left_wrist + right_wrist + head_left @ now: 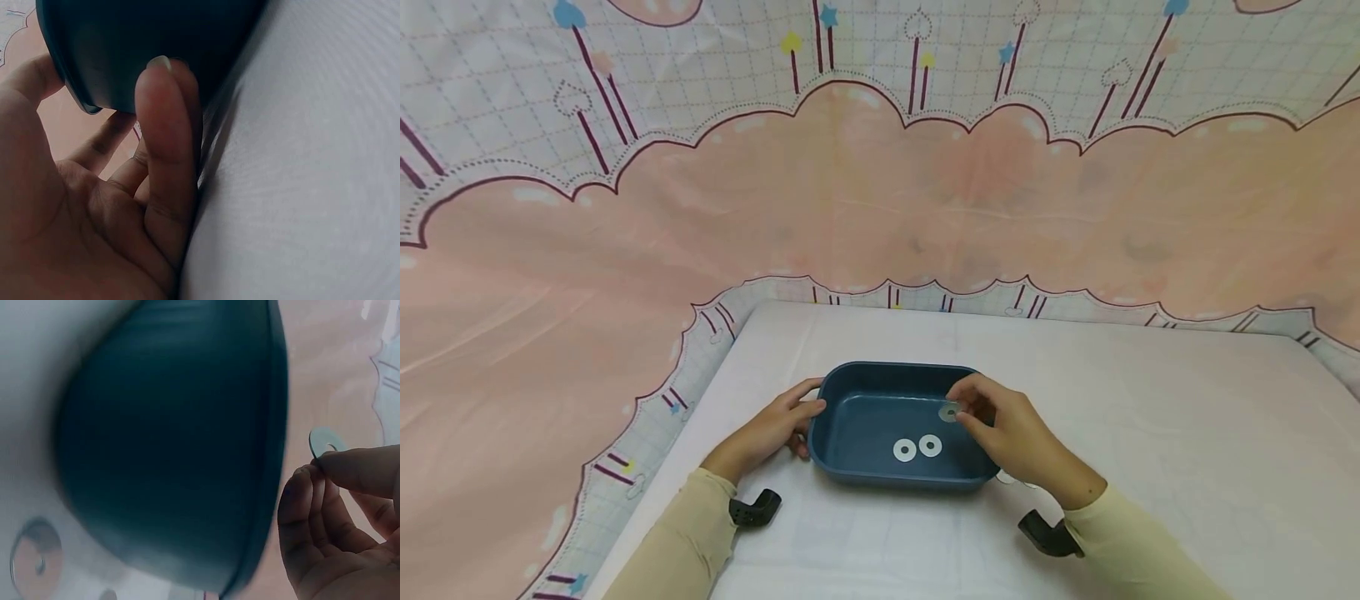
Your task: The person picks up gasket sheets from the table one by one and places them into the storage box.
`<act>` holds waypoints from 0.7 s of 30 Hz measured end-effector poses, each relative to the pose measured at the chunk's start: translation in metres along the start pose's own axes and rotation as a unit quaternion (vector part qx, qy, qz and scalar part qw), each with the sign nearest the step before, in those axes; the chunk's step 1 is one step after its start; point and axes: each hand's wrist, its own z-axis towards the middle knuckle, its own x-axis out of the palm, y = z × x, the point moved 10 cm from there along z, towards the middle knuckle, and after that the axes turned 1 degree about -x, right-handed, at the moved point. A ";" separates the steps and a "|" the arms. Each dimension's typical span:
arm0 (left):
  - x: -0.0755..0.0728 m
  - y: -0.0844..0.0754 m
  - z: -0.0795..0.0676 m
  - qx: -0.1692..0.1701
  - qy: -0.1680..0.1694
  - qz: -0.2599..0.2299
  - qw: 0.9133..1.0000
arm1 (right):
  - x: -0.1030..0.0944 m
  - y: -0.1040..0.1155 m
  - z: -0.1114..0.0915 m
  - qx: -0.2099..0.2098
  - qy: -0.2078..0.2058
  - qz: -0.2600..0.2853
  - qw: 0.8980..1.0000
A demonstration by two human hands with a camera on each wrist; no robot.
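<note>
A dark blue rectangular tray (865, 425) with rounded corners sits on the white table. At its left end my left hand (771, 429) grips it, thumb over the rim and other fingers about the outer wall, as the left wrist view shows. My right hand (1011, 429) is over the tray's right side and pinches a flat metal washer (320, 439) between thumb and fingertips, above the rim. On the tray floor, near the front wall, lie two more washers, a left one (897, 452) and a right one (923, 448), side by side.
Just outside the tray's right front corner, a washer (1004, 478) lies on the white tabletop (1150, 433), partly hidden by my right hand and the tray. A patterned pink and white cloth (880, 192) hangs behind the table. Black wrist mounts show at both sleeves.
</note>
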 end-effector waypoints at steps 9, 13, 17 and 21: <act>0.006 -0.017 -0.009 0.003 0.008 -0.017 1.000 | 0.026 0.005 0.008 -0.016 0.031 0.007 0.999; 0.007 -0.023 -0.014 0.005 0.009 -0.016 1.000 | 0.035 0.009 0.012 -0.023 0.039 -0.002 0.999; 0.006 -0.024 -0.015 0.005 0.007 -0.015 1.000 | 0.044 0.012 0.015 -0.029 0.044 -0.003 0.999; 0.005 -0.023 -0.015 0.004 0.007 -0.016 1.000 | 0.054 0.015 0.018 -0.030 0.051 0.006 0.998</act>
